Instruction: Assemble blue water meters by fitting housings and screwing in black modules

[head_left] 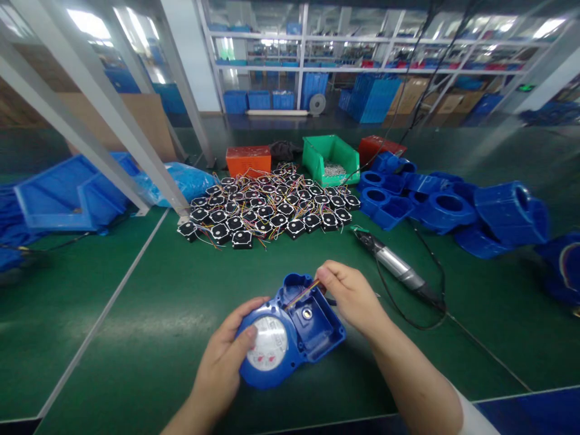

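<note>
A blue plastic meter housing (290, 332) with a round white dial rests on the green table (136, 326) right in front of me. My left hand (224, 359) grips its left side, thumb lying on the dial. At the housing's open square compartment, my right hand (348, 293) pinches a bundle of thin coloured wires (301, 294) that runs into it. A small metal part sits inside the compartment.
A pile of several black square modules with coloured wires (267, 211) lies beyond. An electric screwdriver (399, 269) with a cable lies to the right. Blue housings (448, 205) are heaped at right. Orange, green and red bins (330, 158) stand behind. A metal frame post (113, 127) slants at left.
</note>
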### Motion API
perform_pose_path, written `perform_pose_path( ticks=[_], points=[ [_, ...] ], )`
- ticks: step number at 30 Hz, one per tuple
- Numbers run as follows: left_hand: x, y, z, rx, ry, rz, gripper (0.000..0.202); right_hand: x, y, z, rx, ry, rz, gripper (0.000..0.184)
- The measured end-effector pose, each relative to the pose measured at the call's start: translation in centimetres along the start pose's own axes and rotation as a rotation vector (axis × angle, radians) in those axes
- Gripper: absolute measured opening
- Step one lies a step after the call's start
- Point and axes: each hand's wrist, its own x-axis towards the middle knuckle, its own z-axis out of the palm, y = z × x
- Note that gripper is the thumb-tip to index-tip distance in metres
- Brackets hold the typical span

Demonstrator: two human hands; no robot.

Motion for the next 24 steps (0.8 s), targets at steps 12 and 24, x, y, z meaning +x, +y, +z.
perform_pose_path(
  ticks=[12,24],
  points=[
    [0.0,-1.3,1.6,0.306,0.115,0.321,0.089,-6.2,2.9,2.4,0.546,0.147,0.3,0.067],
    [2.7,1.8,2.2,0.275,-0.233,0.196,0.083,-6.4,1.2,4.7,1.046,0.146,0.396,0.077]
  ],
)
